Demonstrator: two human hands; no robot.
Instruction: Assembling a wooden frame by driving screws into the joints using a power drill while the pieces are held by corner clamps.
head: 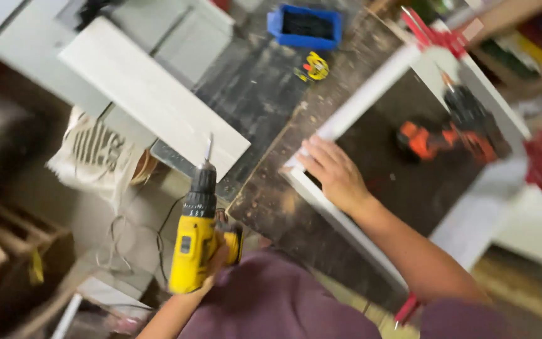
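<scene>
left hand (216, 256): wrapped round yellow drill (194, 235), near left, bit pointing far
right hand (334, 172): flat, fingers spread on white frame (346, 119), mid worktop (265, 94)
orange drill (456, 135): lying inside frame, right

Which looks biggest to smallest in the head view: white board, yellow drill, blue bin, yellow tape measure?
1. white board
2. yellow drill, in the left hand; nearer the camera, so it looks enlarged
3. blue bin
4. yellow tape measure

Glossy yellow plastic drill (193, 251), scuffed workbench (265, 207)
</scene>
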